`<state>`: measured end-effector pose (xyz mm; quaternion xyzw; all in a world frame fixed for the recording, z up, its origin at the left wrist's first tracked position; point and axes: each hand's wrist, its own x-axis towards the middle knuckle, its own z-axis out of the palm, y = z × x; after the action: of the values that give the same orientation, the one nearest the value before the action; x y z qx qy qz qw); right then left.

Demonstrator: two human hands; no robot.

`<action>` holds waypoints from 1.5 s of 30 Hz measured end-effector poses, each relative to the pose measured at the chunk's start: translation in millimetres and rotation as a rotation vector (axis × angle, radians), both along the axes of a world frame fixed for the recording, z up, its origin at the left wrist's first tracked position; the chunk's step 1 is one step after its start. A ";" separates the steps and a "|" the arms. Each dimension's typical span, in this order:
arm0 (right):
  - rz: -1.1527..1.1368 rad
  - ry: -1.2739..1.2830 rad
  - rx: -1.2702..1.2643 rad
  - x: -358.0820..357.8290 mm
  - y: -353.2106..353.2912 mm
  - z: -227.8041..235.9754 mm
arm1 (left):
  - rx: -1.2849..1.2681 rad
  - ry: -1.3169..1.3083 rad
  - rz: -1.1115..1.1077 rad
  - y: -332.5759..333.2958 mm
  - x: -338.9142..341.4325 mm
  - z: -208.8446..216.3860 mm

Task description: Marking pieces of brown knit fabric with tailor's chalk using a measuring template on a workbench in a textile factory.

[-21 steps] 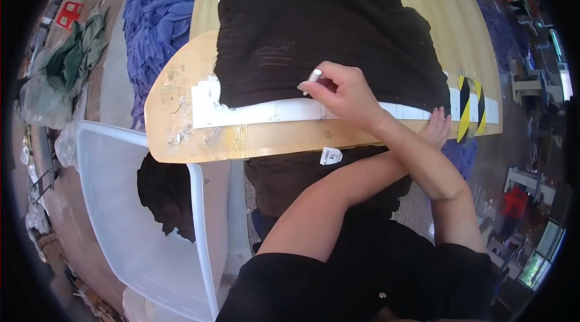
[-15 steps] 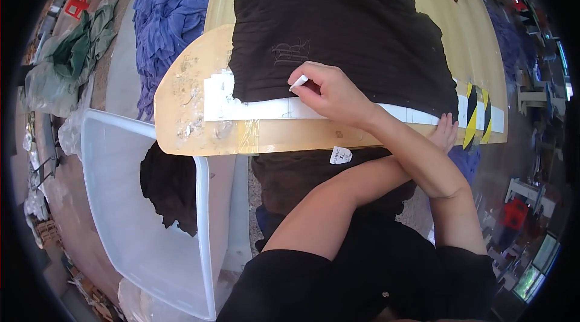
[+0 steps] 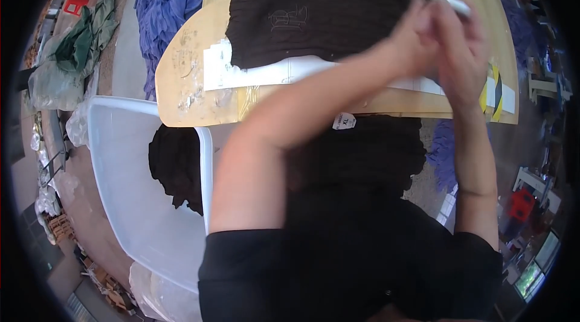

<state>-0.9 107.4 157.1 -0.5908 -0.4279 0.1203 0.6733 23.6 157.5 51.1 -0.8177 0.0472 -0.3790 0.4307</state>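
Observation:
A dark garment (image 3: 326, 14) with a pale outlined emblem is spread over the tan board (image 3: 175, 74). Along its near hem runs a white strip (image 3: 260, 75) with thin lines across it. My right hand (image 3: 462, 50) is raised over the right part of the garment, closed round a white pen-like stick (image 3: 452, 3) whose thin end points left. My left arm crosses the board, and my left hand (image 3: 415, 41) overlaps the right one; its fingers are blurred and partly hidden. Below the board's near edge hangs more dark cloth with a white label (image 3: 344, 121).
A white plastic bin (image 3: 121, 189) with a dark cloth (image 3: 175, 165) inside stands at the left. Purple fabric (image 3: 166, 14) is heaped beyond it. Yellow-and-black tape (image 3: 497, 95) marks the board's right end. Plastic bags and a red stool (image 3: 78, 2) lie farther left.
My right hand has left the hem's middle and risen to the right with the white stick. My left hand has come off the hem's right end, up beside it. The view has shifted.

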 end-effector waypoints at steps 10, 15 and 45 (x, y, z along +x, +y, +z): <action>0.434 -0.546 -0.512 -94.0 -75.9 -47.9 | -1.882 -0.112 0.244 232.7 -84.8 32.0; 0.424 -0.757 -0.566 -104.7 -89.6 -78.6 | -2.588 -0.680 -0.165 274.8 -239.3 100.3; 0.423 -0.466 -0.497 -136.4 -160.1 -33.5 | -2.603 1.053 -0.629 -36.3 -401.0 66.4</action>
<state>-137.3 -52.7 123.6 -0.6460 -0.6393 0.2189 0.3551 -377.4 121.2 117.6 -0.6213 -0.0002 0.1112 -0.7756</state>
